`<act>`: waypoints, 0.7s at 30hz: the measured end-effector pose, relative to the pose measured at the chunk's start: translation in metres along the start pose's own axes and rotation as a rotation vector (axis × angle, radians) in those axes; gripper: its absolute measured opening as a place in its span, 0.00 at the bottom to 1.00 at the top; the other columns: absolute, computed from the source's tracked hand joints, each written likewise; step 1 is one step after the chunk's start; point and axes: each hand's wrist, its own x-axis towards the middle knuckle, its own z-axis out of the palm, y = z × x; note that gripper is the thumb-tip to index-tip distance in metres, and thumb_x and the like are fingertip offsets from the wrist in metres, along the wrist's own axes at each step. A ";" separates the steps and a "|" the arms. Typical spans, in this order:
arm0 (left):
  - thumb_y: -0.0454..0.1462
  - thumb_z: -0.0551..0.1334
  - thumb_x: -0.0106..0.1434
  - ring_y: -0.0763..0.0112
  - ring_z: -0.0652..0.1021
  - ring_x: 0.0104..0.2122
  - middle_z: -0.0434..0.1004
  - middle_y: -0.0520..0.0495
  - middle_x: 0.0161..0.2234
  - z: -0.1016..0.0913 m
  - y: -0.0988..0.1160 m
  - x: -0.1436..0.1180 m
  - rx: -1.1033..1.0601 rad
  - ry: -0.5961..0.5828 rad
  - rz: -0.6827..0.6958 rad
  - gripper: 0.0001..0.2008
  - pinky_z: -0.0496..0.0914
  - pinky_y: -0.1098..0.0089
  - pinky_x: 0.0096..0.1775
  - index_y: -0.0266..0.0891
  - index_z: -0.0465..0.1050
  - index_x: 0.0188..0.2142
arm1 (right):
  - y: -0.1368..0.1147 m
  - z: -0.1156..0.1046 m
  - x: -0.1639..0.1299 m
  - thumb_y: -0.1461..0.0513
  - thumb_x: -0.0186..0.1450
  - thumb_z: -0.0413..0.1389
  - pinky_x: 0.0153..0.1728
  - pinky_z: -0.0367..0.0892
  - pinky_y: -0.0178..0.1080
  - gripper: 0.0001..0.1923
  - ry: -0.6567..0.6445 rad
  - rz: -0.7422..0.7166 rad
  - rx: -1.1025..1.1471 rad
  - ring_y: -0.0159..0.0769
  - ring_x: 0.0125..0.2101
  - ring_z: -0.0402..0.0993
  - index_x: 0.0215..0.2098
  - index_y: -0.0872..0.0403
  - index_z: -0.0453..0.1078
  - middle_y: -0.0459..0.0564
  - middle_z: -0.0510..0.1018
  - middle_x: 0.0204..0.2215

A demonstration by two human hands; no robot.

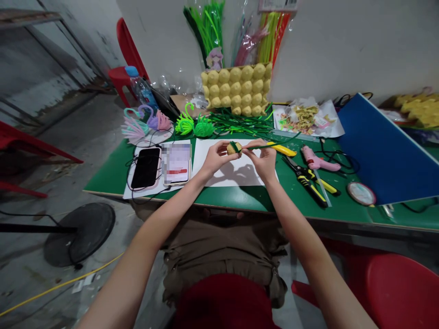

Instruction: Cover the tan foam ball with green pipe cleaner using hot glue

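One head-worn view; looks forward and down, close over the green table (109, 176)

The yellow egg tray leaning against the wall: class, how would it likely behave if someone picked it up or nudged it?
The egg tray stands nearly upright against the wall, so a nudge would probably tip it onto the green stems. It looks like moulded pulp or foam, so likely light for its size. Its bumpy cups suggest it would be fairly stiff, and not slippery.
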 end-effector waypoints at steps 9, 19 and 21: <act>0.45 0.78 0.43 0.56 0.82 0.50 0.83 0.40 0.49 -0.008 -0.010 0.007 0.155 0.036 0.123 0.32 0.73 0.57 0.56 0.38 0.78 0.48 | -0.012 -0.044 -0.009 0.61 0.70 0.54 0.45 0.75 0.45 0.14 -0.416 -0.141 -0.222 0.40 0.40 0.81 0.49 0.47 0.80 0.52 0.85 0.40; 0.48 0.78 0.45 0.56 0.81 0.53 0.81 0.40 0.52 -0.017 -0.016 0.014 0.159 0.036 0.301 0.35 0.73 0.58 0.57 0.40 0.75 0.51 | -0.037 -0.217 0.028 0.57 0.61 0.61 0.42 0.76 0.47 0.12 -0.730 0.854 -0.547 0.49 0.37 0.83 0.38 0.56 0.81 0.57 0.86 0.34; 0.50 0.78 0.46 0.56 0.81 0.53 0.81 0.40 0.52 -0.018 -0.018 0.016 0.132 0.016 0.330 0.36 0.74 0.58 0.57 0.41 0.75 0.52 | -0.033 -0.229 0.033 0.61 0.64 0.57 0.44 0.74 0.47 0.13 -0.618 0.832 -0.749 0.50 0.40 0.82 0.42 0.59 0.79 0.61 0.85 0.38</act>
